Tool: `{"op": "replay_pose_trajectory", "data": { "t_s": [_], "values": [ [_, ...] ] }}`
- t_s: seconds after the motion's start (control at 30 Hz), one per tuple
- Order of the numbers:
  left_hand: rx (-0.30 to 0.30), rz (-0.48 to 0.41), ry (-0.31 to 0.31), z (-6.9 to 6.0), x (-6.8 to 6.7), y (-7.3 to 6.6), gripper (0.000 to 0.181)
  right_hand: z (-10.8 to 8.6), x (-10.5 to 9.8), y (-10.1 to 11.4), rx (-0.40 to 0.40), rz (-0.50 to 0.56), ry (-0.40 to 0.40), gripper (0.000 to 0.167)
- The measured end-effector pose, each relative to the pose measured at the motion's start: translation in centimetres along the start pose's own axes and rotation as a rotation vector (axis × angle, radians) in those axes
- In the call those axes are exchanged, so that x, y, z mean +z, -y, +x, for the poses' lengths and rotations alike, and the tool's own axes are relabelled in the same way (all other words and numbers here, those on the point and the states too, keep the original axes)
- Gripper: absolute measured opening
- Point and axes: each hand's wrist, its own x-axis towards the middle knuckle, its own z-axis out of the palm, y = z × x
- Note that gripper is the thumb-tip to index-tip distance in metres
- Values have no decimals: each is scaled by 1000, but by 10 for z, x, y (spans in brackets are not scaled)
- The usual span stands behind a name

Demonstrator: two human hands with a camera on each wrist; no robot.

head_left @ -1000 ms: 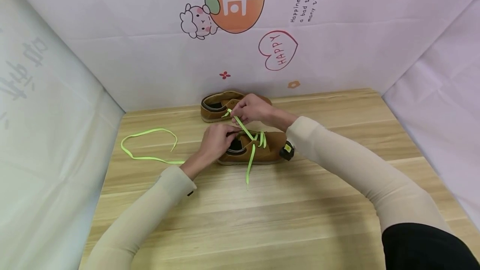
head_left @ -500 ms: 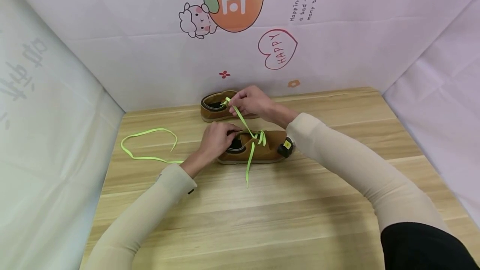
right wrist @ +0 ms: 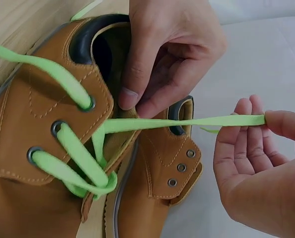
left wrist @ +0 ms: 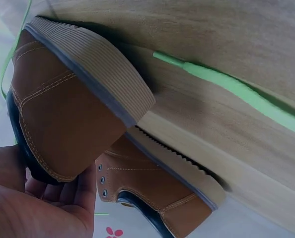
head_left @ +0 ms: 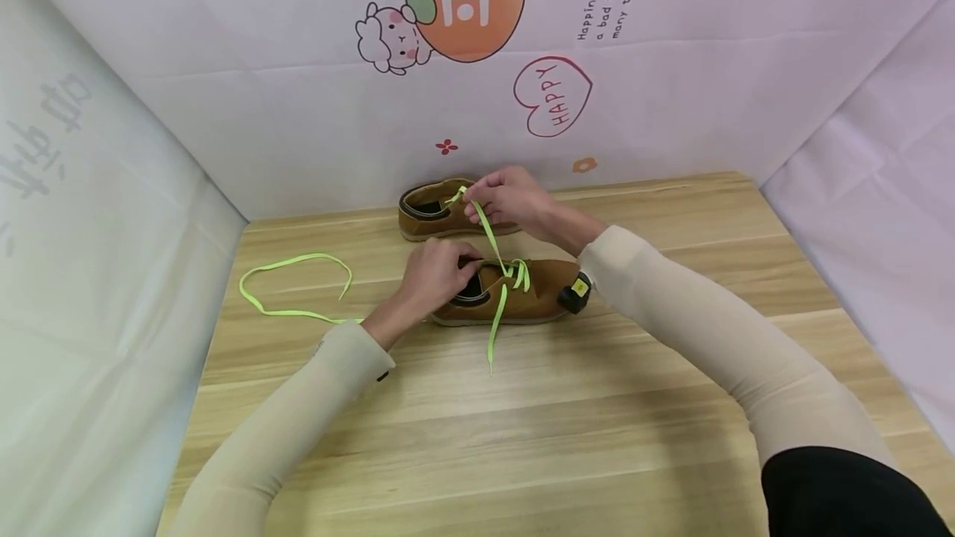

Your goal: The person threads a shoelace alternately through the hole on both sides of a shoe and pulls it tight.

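Observation:
A brown leather shoe with a dark collar lies sole down on the table, toe to the right. Its green shoelace runs through eyelets on both sides. My left hand pinches the tongue or far eyelet flap at the opening, as the right wrist view shows. My right hand pinches one end of the lace between thumb and fingers, above and behind this shoe. That lace stretch is taut. The other lace end hangs over the near side onto the table.
A second brown shoe, unlaced at the eyelets in view, stands behind near the back wall. A loose green shoelace curves on the table at left. White printed cloth walls enclose the back and sides.
My right hand has risen away from the near shoe, then shifted slightly right, drawing the lace out longer. My left hand stays at the shoe opening.

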Motion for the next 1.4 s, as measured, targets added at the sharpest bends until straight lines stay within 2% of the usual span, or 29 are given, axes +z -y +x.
{"op": "replay_pose_trajectory", "data": {
  "t_s": [0.17,0.4,0.57,0.8,1.2,1.4],
  "values": [
    [-16,-3,26,3,3,-4,12,-4,-6,0,-10,38,-1,31],
    [26,-12,4,7,9,-7,14,-9,-11,11,-15,98,-14,27],
    [20,-15,-8,7,10,-9,14,-13,-15,25,-51,121,-21,25],
    [13,-10,-7,8,12,-9,14,-21,-20,40,-118,100,-25,21],
    [-17,-10,-9,9,15,-7,17,-33,-31,42,-104,129,31,15],
    [-16,-8,-27,9,16,-6,17,-41,-39,42,-116,153,3,16]
  ]
}}
